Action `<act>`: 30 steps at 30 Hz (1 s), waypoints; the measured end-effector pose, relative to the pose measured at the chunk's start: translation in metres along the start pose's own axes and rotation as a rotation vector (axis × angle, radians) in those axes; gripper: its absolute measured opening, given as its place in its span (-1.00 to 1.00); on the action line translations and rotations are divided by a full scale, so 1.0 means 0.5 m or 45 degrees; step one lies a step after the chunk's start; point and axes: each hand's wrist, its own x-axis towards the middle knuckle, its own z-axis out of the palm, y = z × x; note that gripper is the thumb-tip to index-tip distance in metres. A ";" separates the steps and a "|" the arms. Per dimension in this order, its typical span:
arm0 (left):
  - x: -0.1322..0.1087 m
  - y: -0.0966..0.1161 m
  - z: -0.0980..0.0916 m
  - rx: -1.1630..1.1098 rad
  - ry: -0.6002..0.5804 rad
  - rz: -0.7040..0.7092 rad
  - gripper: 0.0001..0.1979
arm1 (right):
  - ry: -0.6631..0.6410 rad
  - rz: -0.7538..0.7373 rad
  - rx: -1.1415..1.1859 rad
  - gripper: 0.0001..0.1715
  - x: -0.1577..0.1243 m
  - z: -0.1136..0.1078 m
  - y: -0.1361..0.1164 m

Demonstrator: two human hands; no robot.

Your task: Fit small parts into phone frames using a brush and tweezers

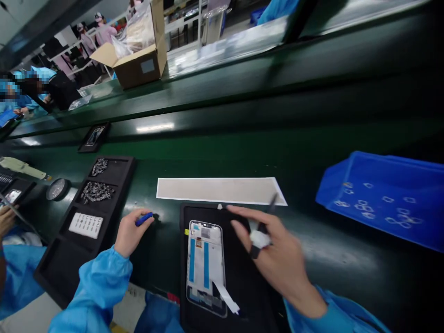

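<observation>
My left hand (133, 230) pinches a small blue tool (144, 218) over the green bench, left of a black tray (249, 286). In that tray lies an opened phone body (206, 266) with blue strips and a white strip (226, 297) across its lower end. Over the tray's right side is my right hand (277, 252), with dark tweezers (272, 203) and a whitish piece (260, 239) held against the palm. Its thumb and forefinger are apart. A tiny white bit (219, 206) sits at the tray's top edge, near the forefinger tip.
A pale rectangular sheet (218, 190) lies beyond the tray. At right stands a blue bin (385, 199) with small clear pieces. A compartmented black tray (120, 185) of small parts is at left, near a co-worker's hand (7, 219). An open carton (142, 67) stands behind.
</observation>
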 end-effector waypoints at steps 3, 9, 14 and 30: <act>-0.021 0.017 0.013 -0.184 -0.048 -0.041 -0.66 | -0.395 -0.029 0.200 -0.72 0.007 0.026 -0.052; -0.038 0.049 0.059 -0.971 -0.172 -0.273 -0.54 | -0.580 -0.042 0.449 -0.62 0.004 0.111 -0.089; -0.031 0.063 0.066 -1.102 -0.291 -0.253 -0.56 | -0.569 -0.109 0.412 -0.61 -0.009 0.131 -0.079; -0.012 0.041 0.042 -0.658 -0.196 -0.014 -0.78 | -0.559 0.544 0.904 -0.68 0.019 0.117 -0.076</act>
